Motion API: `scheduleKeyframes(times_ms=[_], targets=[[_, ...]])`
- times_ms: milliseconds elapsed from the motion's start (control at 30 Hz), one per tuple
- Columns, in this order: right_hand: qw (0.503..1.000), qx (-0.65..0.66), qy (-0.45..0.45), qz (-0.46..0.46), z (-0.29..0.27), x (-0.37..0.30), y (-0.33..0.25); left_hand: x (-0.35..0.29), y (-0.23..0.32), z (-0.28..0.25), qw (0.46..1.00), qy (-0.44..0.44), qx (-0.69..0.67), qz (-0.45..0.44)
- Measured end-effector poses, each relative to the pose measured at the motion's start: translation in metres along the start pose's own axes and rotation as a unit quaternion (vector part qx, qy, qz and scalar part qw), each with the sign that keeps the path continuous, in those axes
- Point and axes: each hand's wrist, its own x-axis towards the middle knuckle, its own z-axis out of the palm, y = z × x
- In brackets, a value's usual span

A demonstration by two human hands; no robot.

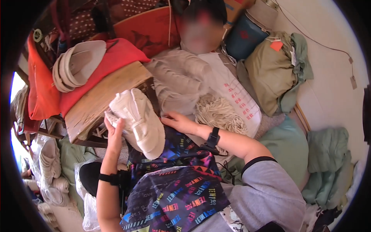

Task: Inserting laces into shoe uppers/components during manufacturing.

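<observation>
Left hand (pixel 114 133) grasps a cream shoe (pixel 143 121) near the wooden bench edge (pixel 92 118) (right hand (pixel 181 123): grip unclear).

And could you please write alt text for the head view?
A pale shoe is held in a person's left grip over a dark patterned apron, right grip close by; beyond are a wooden bench and piled pale cords.

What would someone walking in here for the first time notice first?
Probably the pale shoe in the left hand, near the middle of the picture. The bright red cloth at upper left also stands out, with pale curved pieces stacked on it. Right of centre lies a tangled heap of cream cord.
</observation>
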Motion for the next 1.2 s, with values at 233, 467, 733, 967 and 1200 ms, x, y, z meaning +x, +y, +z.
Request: scheduleKeyframes(times_ms=[233, 467, 733, 967, 1200], targets=[[0.852, -0.39, 0.316, 0.149, -0.116, -0.103, 0.132, 0.001, -0.004, -0.002, 0.999, 0.005, 0.003, -0.032], [0.876, -0.219, 0.343, 0.26, -0.132, -0.112, 0.132, -0.007, 0.004, 0.004, 0.997, 0.03, -0.047, -0.056], [0.85, -0.401, 0.294, 0.174, -0.111, -0.114, 0.13, -0.012, 0.019, 0.009, 0.996, 0.019, -0.045, -0.072], [0.851, -0.383, 0.225, 0.28, -0.122, -0.146, 0.1, -0.019, 0.018, 0.01, 0.995, 0.023, -0.048, -0.083], [0.829, -0.395, 0.191, 0.346, -0.117, -0.161, 0.112, -0.026, 0.02, 0.002, 0.996, -0.003, -0.052, -0.076]])
